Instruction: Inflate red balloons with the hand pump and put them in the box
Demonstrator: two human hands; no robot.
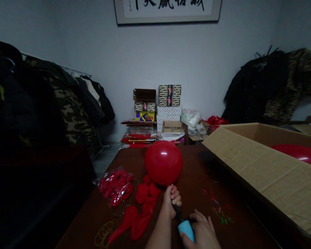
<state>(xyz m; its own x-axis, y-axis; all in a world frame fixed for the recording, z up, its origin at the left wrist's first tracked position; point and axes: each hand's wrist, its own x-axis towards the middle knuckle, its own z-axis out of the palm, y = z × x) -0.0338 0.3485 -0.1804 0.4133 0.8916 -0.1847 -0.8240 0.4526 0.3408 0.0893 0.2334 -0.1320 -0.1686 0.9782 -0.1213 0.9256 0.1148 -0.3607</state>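
A red inflated balloon (163,162) stands on the nozzle of a hand pump over the dark wooden table (197,173). My left hand (171,200) is closed around the balloon's neck and the black pump tube. My right hand (203,231) grips the pump's light blue handle (186,229) at the bottom edge of the view. Limp, uninflated red balloons (142,207) lie on the table just left of my left hand.
A clear bag of red balloons (115,186) lies to the left, rubber bands (103,233) near the front. A large open cardboard box (269,166) on the right holds another red balloon (300,154). Stacked boxes (168,103) and papers sit at the far end; coats hang on both sides.
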